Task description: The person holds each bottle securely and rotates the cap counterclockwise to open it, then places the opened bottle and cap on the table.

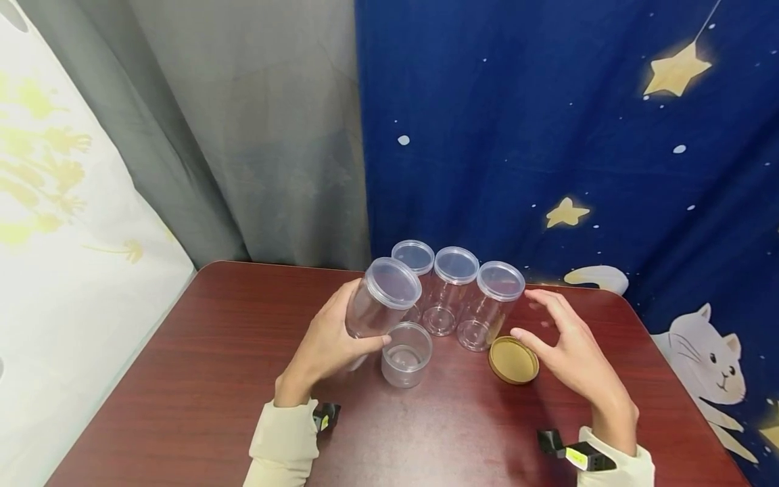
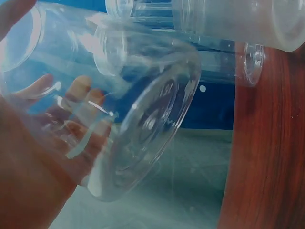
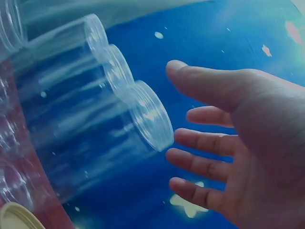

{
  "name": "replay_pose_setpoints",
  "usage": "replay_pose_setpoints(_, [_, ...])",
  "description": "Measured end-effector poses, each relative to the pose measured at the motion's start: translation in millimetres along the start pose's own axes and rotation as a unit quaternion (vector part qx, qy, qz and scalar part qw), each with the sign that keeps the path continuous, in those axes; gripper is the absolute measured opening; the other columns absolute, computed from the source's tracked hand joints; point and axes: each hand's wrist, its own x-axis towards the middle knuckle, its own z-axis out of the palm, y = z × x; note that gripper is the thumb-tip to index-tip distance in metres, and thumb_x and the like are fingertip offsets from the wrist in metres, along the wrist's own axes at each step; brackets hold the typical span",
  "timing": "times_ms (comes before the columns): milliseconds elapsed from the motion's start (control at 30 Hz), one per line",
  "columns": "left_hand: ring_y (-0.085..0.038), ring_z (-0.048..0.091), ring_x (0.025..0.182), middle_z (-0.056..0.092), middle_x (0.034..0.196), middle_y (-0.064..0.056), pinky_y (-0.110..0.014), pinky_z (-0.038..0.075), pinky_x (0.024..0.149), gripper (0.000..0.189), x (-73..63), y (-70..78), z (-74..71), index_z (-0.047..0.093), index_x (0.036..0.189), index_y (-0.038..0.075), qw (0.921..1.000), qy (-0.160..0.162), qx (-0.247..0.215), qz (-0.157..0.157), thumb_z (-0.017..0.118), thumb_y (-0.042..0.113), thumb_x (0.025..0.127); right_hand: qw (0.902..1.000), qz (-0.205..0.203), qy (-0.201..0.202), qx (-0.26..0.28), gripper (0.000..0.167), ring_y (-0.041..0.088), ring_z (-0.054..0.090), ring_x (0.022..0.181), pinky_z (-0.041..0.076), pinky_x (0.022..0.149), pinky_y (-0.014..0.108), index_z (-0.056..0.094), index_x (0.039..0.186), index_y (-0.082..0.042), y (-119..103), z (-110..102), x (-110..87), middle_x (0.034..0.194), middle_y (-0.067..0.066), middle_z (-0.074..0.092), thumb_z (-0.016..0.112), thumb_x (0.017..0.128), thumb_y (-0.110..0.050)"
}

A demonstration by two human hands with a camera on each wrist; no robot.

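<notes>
My left hand (image 1: pixel 331 341) grips a tall clear plastic jar (image 1: pixel 374 308) with a translucent lid. The jar leans to the right, and its base is off the table in the left wrist view. Just in front of it stands a short clear jar (image 1: pixel 406 375) with an open top. My right hand (image 1: pixel 575 355) has its fingers spread and holds nothing. It hovers beside the rightmost tall lidded jar (image 1: pixel 487 314), its thumb above a gold lid (image 1: pixel 514 362) lying on the table. In the right wrist view a gap shows between the fingers and the jar lid (image 3: pixel 151 117).
Two more tall lidded jars, a middle one (image 1: pixel 447 297) and a left one (image 1: pixel 413 257), stand in a row with the rightmost near the back edge of the reddish-brown table (image 1: pixel 231 365). Behind the table hang a grey curtain (image 1: pixel 274 135) and a blue starry curtain (image 1: pixel 487 135).
</notes>
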Motion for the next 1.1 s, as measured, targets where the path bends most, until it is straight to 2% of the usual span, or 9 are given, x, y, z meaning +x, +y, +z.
replay_pose_setpoints(67, [-0.013, 0.054, 0.119, 0.054, 0.133, 0.012, -0.045, 0.047, 0.099, 0.089, -0.4, 1.5, 0.9, 0.042, 0.145, 0.032, 0.9999, -0.011, 0.006, -0.001, 0.087, 0.043, 0.068, 1.0, -0.007, 0.004, 0.003, 0.064, 0.009, 0.051, 0.108, 0.039, 0.087, 0.01, 0.053, 0.137, -0.006, -3, 3, 1.9, 0.13, 0.009, 0.056, 0.082, 0.08, -0.01])
replay_pose_setpoints(200, [-0.012, 0.054, 0.117, 0.054, 0.133, 0.011, -0.044, 0.048, 0.097, 0.09, -1.7, 4.8, 2.1, 0.041, 0.145, 0.031, 0.9994, -0.028, 0.017, -0.003, 0.086, 0.046, 0.068, 0.9991, -0.018, 0.038, -0.002, 0.065, 0.018, 0.051, 0.11, 0.036, 0.088, 0.01, 0.054, 0.135, -0.004, -10, 5, 3.3, 0.131, 0.011, 0.055, 0.083, 0.077, -0.007])
replay_pose_setpoints(300, [-0.012, 0.053, 0.117, 0.053, 0.133, 0.011, -0.043, 0.048, 0.096, 0.09, -2.1, 7.6, 1.9, 0.041, 0.145, 0.031, 0.999, -0.037, 0.025, 0.006, 0.086, 0.047, 0.068, 0.9977, -0.021, 0.064, -0.007, 0.066, 0.019, 0.051, 0.112, 0.033, 0.089, 0.007, 0.055, 0.133, -0.003, -12, 2, 3.5, 0.131, 0.012, 0.055, 0.085, 0.074, -0.005])
replay_pose_setpoints(467, [-0.011, 0.053, 0.118, 0.054, 0.134, 0.011, -0.042, 0.048, 0.098, 0.089, -3.0, 14.1, 1.9, 0.045, 0.143, 0.028, 0.9972, -0.05, 0.049, 0.027, 0.086, 0.046, 0.067, 0.9966, -0.032, 0.076, -0.003, 0.069, 0.01, 0.048, 0.119, 0.031, 0.093, 0.007, 0.056, 0.134, -0.004, -19, 0, 3.8, 0.134, 0.011, 0.055, 0.085, 0.072, -0.003])
replay_pose_setpoints(567, [-0.013, 0.053, 0.118, 0.055, 0.134, 0.008, -0.042, 0.047, 0.099, 0.088, -3.6, 18.7, 3.1, 0.047, 0.142, 0.023, 0.9952, -0.054, 0.069, 0.042, 0.086, 0.048, 0.066, 0.9963, -0.043, 0.075, 0.004, 0.073, 0.009, 0.048, 0.12, 0.031, 0.096, 0.007, 0.055, 0.137, -0.007, -25, 2, 4.4, 0.136, 0.01, 0.054, 0.086, 0.071, -0.003])
replay_pose_setpoints(767, [-0.013, 0.055, 0.113, 0.057, 0.13, 0.007, -0.041, 0.047, 0.096, 0.086, -3.0, 24.3, 8.0, 0.049, 0.139, 0.019, 0.9911, -0.065, 0.092, 0.071, 0.084, 0.051, 0.067, 0.9949, -0.069, 0.067, 0.03, 0.077, 0.02, 0.053, 0.113, 0.035, 0.1, 0.009, 0.054, 0.138, -0.007, -36, 11, 7.4, 0.138, 0.012, 0.053, 0.086, 0.069, -0.001])
replay_pose_setpoints(867, [-0.012, 0.055, 0.111, 0.058, 0.128, 0.009, -0.04, 0.046, 0.096, 0.085, -3.2, 25.1, 9.1, 0.05, 0.138, 0.019, 0.9898, -0.07, 0.098, 0.075, 0.083, 0.053, 0.067, 0.9939, -0.077, 0.063, 0.048, 0.075, 0.025, 0.055, 0.112, 0.035, 0.101, 0.01, 0.054, 0.139, -0.006, -40, 16, 8.7, 0.139, 0.012, 0.052, 0.084, 0.071, 0.002])
replay_pose_setpoints(1000, [-0.012, 0.055, 0.111, 0.057, 0.128, 0.009, -0.04, 0.046, 0.097, 0.085, -4.3, 26.1, 8.7, 0.05, 0.139, 0.019, 0.99, -0.079, 0.093, 0.071, 0.083, 0.052, 0.067, 0.9919, -0.084, 0.043, 0.085, 0.074, 0.021, 0.052, 0.123, 0.036, 0.104, 0.013, 0.051, 0.142, -0.009, -47, 24, 10.5, 0.143, 0.012, 0.05, 0.081, 0.075, 0.002])
replay_pose_setpoints(1100, [-0.012, 0.054, 0.112, 0.057, 0.129, 0.008, -0.04, 0.046, 0.097, 0.086, -5.3, 27.0, 9.6, 0.05, 0.139, 0.019, 0.9898, -0.089, 0.085, 0.072, 0.083, 0.051, 0.067, 0.9887, -0.098, 0.02, 0.112, 0.072, 0.017, 0.049, 0.129, 0.036, 0.106, 0.015, 0.049, 0.144, -0.009, -51, 31, 11.1, 0.146, 0.011, 0.048, 0.08, 0.08, -0.004])
